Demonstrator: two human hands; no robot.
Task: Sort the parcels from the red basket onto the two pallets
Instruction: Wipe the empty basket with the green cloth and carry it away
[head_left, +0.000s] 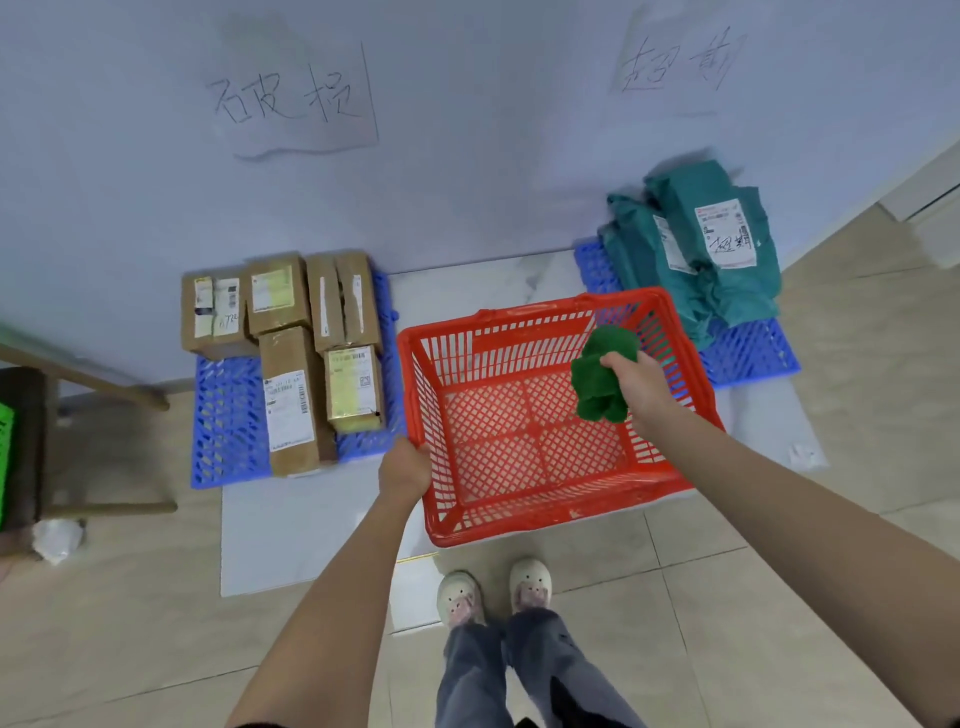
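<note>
The red basket (524, 441) stands on the floor in front of me with nothing lying on its mesh bottom. My left hand (405, 470) grips its near left rim. My right hand (641, 384) holds a crumpled green cloth (602, 376) over the basket's right side. Several brown cardboard parcels (291, 400) lie on the left blue pallet (228, 421). Teal bagged parcels (701, 249) are piled on the right blue pallet (748, 348).
Two handwritten paper signs (291, 98) hang on the wall above the pallets. A wooden stool (31, 441) with a green item stands at the left, with crumpled white paper beside it. White sheets cover the floor under the basket. My feet (493, 592) are just behind it.
</note>
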